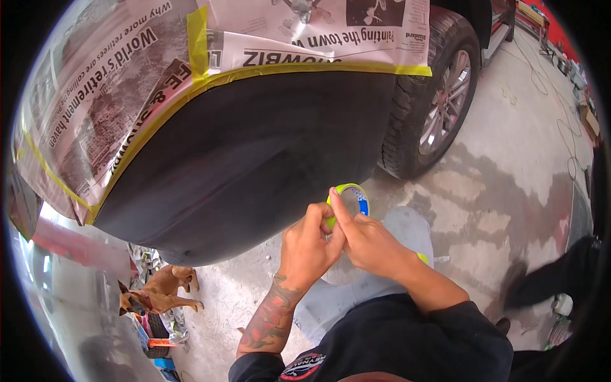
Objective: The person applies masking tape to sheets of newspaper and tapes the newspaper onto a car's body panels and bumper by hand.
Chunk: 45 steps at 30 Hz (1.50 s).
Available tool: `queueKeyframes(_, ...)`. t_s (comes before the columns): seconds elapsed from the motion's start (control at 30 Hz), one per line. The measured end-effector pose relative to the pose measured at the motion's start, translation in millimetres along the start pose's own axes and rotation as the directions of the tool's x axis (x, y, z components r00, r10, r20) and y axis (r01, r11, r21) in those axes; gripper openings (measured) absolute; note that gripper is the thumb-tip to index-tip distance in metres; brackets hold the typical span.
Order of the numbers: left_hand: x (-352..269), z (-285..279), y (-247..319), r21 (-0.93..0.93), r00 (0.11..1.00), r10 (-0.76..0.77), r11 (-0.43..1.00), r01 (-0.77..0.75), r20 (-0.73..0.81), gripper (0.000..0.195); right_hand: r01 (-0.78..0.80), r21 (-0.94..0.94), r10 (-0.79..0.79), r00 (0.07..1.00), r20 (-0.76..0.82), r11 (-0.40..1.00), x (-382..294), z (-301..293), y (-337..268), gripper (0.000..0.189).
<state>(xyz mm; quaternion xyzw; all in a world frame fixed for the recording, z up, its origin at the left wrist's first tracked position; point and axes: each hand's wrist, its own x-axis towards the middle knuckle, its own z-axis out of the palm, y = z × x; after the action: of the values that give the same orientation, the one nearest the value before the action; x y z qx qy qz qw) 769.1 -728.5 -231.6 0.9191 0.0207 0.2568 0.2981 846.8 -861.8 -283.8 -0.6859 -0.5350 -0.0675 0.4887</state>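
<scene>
Both hands meet at a roll of yellow-green masking tape, low in front of a dark car bumper. My left hand pinches the near left side of the roll. My right hand is against it too, its index finger laid along the tape's edge and the other fingers curled below. Their overlap hides part of the grip. Newspaper masking sheets cover the body above the bumper, and a line of yellow masking tape runs along their lower border.
A car wheel stands right of the bumper. At the lower left a brown dog is near a tyre. Another person's dark-clothed leg is at right. A cable lies across the stained concrete floor.
</scene>
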Motion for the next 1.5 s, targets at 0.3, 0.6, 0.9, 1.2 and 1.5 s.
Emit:
queueKeyframes(0.3,-15,8,-12,-0.066,0.941,-0.023,0.998,0.0,-0.338,0.022,0.136,-0.099,-0.157,0.957,-0.245,0.986,6,21,-4,0.076)
queueKeyframes(0.6,-14,-9,-20,0.022,0.984,-0.044,0.999,0.049,-0.171,0.016,0.03,-0.126,-0.054,0.98,-0.191,0.992,-2,24,-9,0.019)
queueKeyframes(0.9,-18,-5,-18,-0.168,0.963,-0.213,0.968,0.185,-0.167,0.016,0.01,-0.096,-0.019,0.996,-0.09,0.995,-4,22,-4,0.015)
queueKeyframes(1.2,-32,-6,-31,0.072,0.999,-0.005,0.997,0.008,-0.042,0.013,-0.007,-0.164,0.001,0.999,-0.036,0.986,-12,16,7,0.015)
queueKeyframes(1.5,-25,-36,-30,0.067,0.968,0.09,0.992,-0.109,0.234,0.013,0.087,0.016,-0.089,0.992,0.087,0.996,-22,12,17,0.012)
